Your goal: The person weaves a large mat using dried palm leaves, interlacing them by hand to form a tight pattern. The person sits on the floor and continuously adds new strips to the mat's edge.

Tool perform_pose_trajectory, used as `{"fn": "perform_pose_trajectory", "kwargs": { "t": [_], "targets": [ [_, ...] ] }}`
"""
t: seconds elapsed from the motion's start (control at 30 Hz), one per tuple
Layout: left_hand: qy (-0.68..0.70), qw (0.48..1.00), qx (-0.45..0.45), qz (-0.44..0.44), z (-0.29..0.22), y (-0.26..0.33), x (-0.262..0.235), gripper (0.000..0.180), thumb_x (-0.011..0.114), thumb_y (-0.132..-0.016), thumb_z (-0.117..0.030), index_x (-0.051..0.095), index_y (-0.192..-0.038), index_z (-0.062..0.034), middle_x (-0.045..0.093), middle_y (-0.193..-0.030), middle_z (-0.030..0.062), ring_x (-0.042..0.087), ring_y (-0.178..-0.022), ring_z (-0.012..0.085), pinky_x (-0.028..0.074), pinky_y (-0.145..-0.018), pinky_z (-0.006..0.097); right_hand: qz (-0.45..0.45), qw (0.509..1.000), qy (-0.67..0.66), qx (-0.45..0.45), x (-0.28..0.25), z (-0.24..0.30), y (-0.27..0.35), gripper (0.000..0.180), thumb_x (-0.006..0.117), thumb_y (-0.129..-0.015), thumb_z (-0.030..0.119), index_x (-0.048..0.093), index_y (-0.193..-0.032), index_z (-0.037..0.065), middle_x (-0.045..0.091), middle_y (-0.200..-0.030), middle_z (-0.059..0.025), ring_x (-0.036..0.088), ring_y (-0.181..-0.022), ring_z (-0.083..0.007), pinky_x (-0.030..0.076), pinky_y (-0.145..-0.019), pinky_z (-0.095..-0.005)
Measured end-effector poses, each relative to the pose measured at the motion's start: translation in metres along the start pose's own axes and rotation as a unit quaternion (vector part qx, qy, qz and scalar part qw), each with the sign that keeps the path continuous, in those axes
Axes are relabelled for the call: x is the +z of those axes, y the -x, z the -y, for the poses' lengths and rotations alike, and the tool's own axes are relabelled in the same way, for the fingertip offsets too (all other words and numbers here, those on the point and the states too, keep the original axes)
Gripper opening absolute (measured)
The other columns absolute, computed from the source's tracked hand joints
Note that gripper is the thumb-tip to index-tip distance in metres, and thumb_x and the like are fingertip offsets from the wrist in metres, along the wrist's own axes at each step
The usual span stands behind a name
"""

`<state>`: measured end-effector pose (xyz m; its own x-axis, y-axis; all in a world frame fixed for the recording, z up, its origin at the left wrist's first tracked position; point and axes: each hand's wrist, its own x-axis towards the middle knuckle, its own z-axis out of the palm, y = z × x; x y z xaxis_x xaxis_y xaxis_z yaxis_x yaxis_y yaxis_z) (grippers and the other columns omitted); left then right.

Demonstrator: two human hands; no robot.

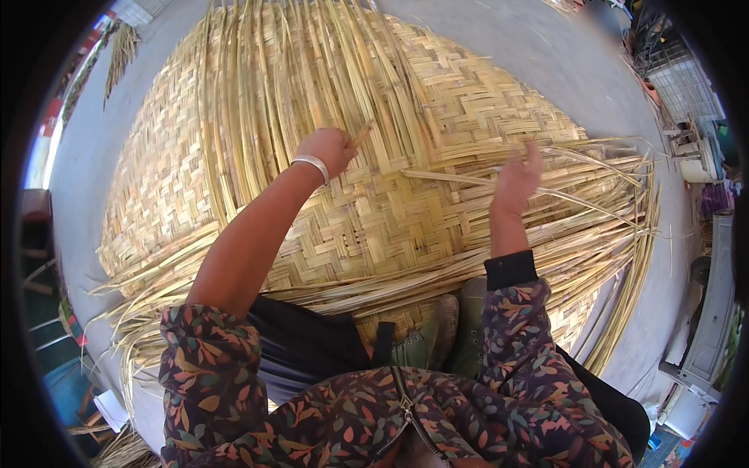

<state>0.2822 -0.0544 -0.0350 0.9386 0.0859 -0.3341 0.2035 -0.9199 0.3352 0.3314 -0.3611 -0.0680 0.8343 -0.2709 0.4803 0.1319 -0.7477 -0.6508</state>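
Observation:
A large herringbone-woven mat (pixel 160 148) of flat, straw-coloured strips spreads in front of me. My left hand (pixel 326 152), with a pale bracelet at the wrist, is closed above the mat's middle. From its fist pokes the short end of a reed strip (pixel 361 138); the rest of that strip is hidden. To the right, my right hand (pixel 518 181) is raised over loose strips, its fingers stretched up and apart, slightly blurred. One light strip (pixel 449 177) runs beneath it across the weave. Long unwoven strips (pixel 273 93) extend away from me at the far side.
More loose strips (pixel 593 210) fan out to the right, and others (pixel 148 312) trail off left. My green shoes (pixel 425 343) rest at the mat's near part. Grey floor (pixel 499 31) surrounds it. Assorted items and a pale metal panel (pixel 711 304) stand along the right edge.

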Motion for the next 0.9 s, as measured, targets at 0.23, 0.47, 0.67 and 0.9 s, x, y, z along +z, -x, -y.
{"fn": "perform_pose_trajectory", "kwargs": {
  "t": [0.23, 0.47, 0.67, 0.9],
  "targets": [
    [0.015, 0.997, -0.038, -0.072, 0.019, -0.019, 0.012, 0.023, 0.054, -0.08, -0.02, 0.063, -0.091, -0.0016, 0.063, -0.082, 0.0223, 0.061, -0.078, 0.0365, 0.048, -0.072, 0.042, 0.351, 0.921, -0.161, -0.059, 0.105, 0.094, 0.002, 0.035, 0.053, -0.085, 0.02, 0.057, -0.113, 0.001, 0.064, -0.101, -0.02, 0.061, -0.097, -0.0322, 0.046, -0.086, -0.0371],
    [0.01, 0.994, -0.093, -0.056, 0.012, -0.021, 0.013, 0.028, 0.051, -0.08, -0.014, 0.06, -0.103, -0.0001, 0.063, -0.097, 0.0228, 0.061, -0.092, 0.0355, 0.048, -0.083, 0.042, 0.476, 0.871, -0.03, -0.115, 0.152, 0.109, -0.012, 0.032, 0.05, -0.08, 0.019, 0.058, -0.097, -0.007, 0.06, -0.097, -0.0287, 0.058, -0.094, -0.0421, 0.045, -0.085, -0.0464],
    [0.102, 0.987, -0.037, -0.119, 0.015, 0.002, 0.013, 0.024, 0.055, -0.081, -0.016, 0.061, -0.099, -0.0009, 0.065, -0.08, 0.0199, 0.064, -0.071, 0.0317, 0.05, -0.068, 0.04, 0.342, 0.905, -0.045, -0.249, 0.158, 0.116, -0.01, 0.034, 0.057, -0.081, 0.025, 0.059, -0.102, -0.002, 0.062, -0.092, -0.0251, 0.059, -0.089, -0.0392, 0.046, -0.08, -0.0445],
    [0.284, 0.95, -0.053, -0.115, 0.04, 0.006, 0.019, 0.021, 0.059, -0.083, -0.014, 0.061, -0.097, 0.0013, 0.067, -0.076, 0.0089, 0.061, -0.059, 0.012, 0.05, -0.054, 0.027, 0.537, 0.818, -0.042, -0.204, 0.17, 0.148, 0.024, 0.022, 0.056, -0.074, 0.013, 0.064, -0.088, -0.002, 0.064, -0.093, -0.022, 0.061, -0.091, -0.0376, 0.048, -0.08, -0.0434]
  ]
}}
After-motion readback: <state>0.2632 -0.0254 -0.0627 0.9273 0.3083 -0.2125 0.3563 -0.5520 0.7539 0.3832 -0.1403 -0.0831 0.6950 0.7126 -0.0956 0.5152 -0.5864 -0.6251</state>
